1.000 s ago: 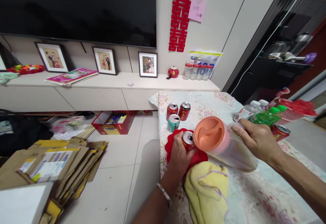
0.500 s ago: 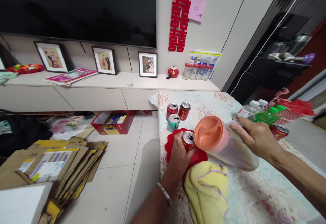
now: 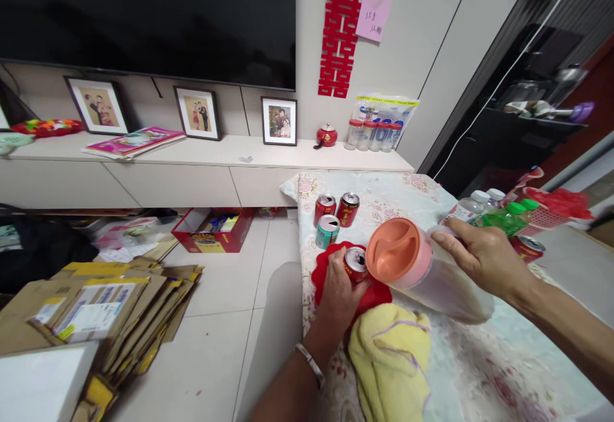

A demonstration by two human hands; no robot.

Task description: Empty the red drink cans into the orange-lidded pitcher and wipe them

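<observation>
Fingers point(image 3: 336, 263) of your left hand point(image 3: 337, 294) are wrapping round a red can point(image 3: 355, 265), clamping it upright with the opened top facing up. That can is standing over a red scalloped mat point(image 3: 322, 276) at the left side of the table point(image 3: 480, 358). Your right hand point(image 3: 480, 257) is gripping the pitcher point(image 3: 451, 294) by its handle, the fingers closing round it, though most of the handle is hiding behind them. You are holding the pitcher tipped over to the left, its orange lid point(image 3: 394, 250) leaning right beside the red can; whether the two are touching, you cannot tell from here. A bracelet point(image 3: 310, 366) is circling your left wrist.

Just beyond the mat, a teal can point(image 3: 327, 233) is standing in front of two more red cans point(image 3: 348, 210). Nearer to you, a yellow towel point(image 3: 389, 361) is lying bunched up, to the right of your left forearm. Over on the right, beyond your right hand, white-capped bottles point(image 3: 472, 203) and green-capped bottles point(image 3: 508, 218) are clustering, with another red can point(image 3: 527, 249) partly showing past your wrist. A pink basket point(image 3: 547, 218) is sitting farther right, holding something red.
</observation>
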